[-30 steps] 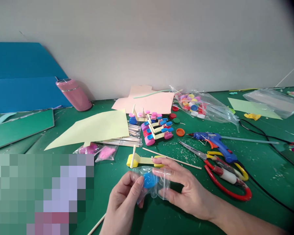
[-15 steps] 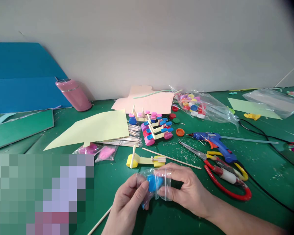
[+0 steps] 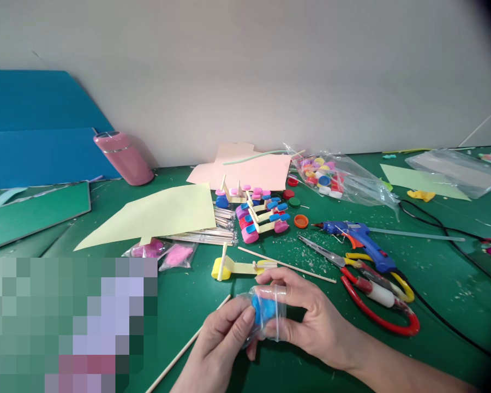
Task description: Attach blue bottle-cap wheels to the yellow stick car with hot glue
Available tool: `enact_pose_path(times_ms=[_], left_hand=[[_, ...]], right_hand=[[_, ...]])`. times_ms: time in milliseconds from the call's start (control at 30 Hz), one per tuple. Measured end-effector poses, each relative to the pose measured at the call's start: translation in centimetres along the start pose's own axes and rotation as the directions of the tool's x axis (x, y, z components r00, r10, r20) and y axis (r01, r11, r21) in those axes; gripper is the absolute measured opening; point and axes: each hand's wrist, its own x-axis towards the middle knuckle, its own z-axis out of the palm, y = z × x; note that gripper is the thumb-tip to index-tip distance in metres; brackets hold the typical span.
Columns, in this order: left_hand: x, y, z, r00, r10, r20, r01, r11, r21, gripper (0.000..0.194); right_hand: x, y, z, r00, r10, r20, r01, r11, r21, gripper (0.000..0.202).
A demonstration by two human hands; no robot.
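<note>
Between my two hands is a small clear zip bag [image 3: 281,314] with a soft-looking blue lump [image 3: 265,309] inside, perhaps modelling clay. My left hand [image 3: 225,333] pinches the bag's left end between thumb and fingers. On the other side, my right hand [image 3: 306,314] grips the bag near its zip edge, thumb below and fingers above. Just beyond my fingers lies a yellow-wheeled stick model [image 3: 241,268] with a short upright post. One thin wooden stick [image 3: 188,344] runs past my left hand, and another wooden stick [image 3: 286,264] lies beyond the right.
To the right are a blue glue gun [image 3: 360,240] and red-handled scissors [image 3: 380,295]. Several stick models [image 3: 264,218], a pale yellow sheet [image 3: 159,215] and a bag of bottle caps [image 3: 331,177] lie further back. A pink tumbler [image 3: 125,158] leans at the left.
The blue lump has shifted slightly right inside the bag, toward the zip edge. My left hand has moved a little right and down, showing more of the stick beside it.
</note>
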Motion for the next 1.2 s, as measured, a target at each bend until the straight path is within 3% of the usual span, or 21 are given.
enact_pose_path(times_ms=[133, 367, 867, 1200], left_hand=[[-0.23, 0.17, 0.25, 1.0, 0.009, 0.02, -0.01, 0.999, 0.047, 0.031], [-0.2, 0.27, 0.37, 0.981, 0.124, -0.153, -0.086, 0.968, 0.234, 0.036], [-0.12, 0.07, 0.2, 0.973, 0.083, -0.217, -0.054, 0.989, 0.138, 0.039], [-0.1, -0.08, 0.22, 0.976, 0.087, -0.199, -0.068, 0.992, 0.104, 0.039]], right_hand=[[0.13, -0.1, -0.01, 1.0, 0.016, 0.007, -0.016, 0.999, 0.03, 0.033], [0.37, -0.18, 0.11, 0.999, 0.032, -0.033, -0.034, 0.998, -0.056, 0.022], [0.13, 0.09, 0.19, 0.982, -0.062, -0.178, 0.047, 0.995, -0.089, 0.02], [0.04, 0.46, 0.27, 0.963, -0.119, -0.24, 0.108, 0.992, -0.062, 0.025]])
